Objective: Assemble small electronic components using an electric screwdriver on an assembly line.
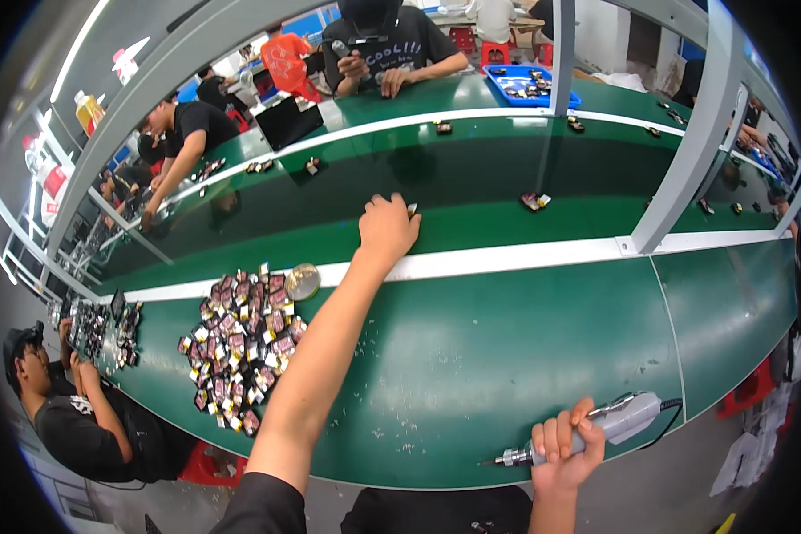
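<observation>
left hand (387, 227) stretched beyond pile of small parts (240, 347) onto conveyor belt (472, 191), fingers curled, probably pinching one small part | right hand (565, 449) fisted around electric screwdriver (596, 427), parked at counter (507, 356) edge

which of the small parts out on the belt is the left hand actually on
The small pale part at the fingertips of the left hand, on the dark green belt. The other loose parts, such as the one at, lie farther along with no hand near.
</observation>
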A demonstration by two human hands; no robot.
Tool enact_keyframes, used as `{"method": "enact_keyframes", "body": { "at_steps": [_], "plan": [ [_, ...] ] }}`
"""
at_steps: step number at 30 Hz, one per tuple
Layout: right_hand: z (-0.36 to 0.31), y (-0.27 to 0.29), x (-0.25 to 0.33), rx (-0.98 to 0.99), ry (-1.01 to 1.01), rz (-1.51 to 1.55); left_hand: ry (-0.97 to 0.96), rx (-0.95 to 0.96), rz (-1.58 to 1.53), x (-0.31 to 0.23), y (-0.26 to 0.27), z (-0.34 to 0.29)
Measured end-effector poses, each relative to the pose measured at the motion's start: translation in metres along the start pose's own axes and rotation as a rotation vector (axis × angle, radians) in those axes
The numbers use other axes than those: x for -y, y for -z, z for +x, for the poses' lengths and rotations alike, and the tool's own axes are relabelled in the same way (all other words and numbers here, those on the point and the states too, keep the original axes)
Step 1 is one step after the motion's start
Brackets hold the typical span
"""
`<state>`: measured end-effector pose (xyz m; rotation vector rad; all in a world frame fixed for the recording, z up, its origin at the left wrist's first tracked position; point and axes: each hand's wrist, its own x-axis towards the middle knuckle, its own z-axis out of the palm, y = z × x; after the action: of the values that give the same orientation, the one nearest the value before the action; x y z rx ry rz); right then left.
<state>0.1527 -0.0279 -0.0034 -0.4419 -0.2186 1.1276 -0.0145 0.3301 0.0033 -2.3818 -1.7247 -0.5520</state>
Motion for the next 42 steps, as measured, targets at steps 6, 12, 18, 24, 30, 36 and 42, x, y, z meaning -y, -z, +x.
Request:
{"method": "enact_keyframes", "body": {
  "at_steps": [6,12,18,24,30,36,42],
  "plan": [
    [-0.007,0.003,0.005,0.043,-0.033,0.02,-0.213,-0.075,0.084,0.021,-0.009,-0.006],
    [-0.008,0.002,0.01,0.062,-0.033,0.029,-0.579,0.102,-0.489,-0.059,0.059,-0.091],
    [-0.033,0.008,0.021,0.008,-0.101,0.036,-1.006,0.305,-0.667,-0.103,0.1,-0.221],
    [-0.061,0.017,0.02,0.073,-0.122,0.032,-0.857,0.411,-0.814,-0.112,0.105,-0.255],
    [-0.076,0.019,0.0,0.065,-0.172,0.023,-0.855,0.27,-0.76,-0.12,0.101,-0.262],
    [-0.079,0.016,-0.01,0.001,-0.163,-0.057,-0.9,0.205,-0.58,-0.13,0.107,-0.263],
    [-0.081,0.017,-0.013,-0.055,-0.182,-0.116,-1.018,0.069,-0.517,-0.131,0.102,-0.271]
  ]
}}
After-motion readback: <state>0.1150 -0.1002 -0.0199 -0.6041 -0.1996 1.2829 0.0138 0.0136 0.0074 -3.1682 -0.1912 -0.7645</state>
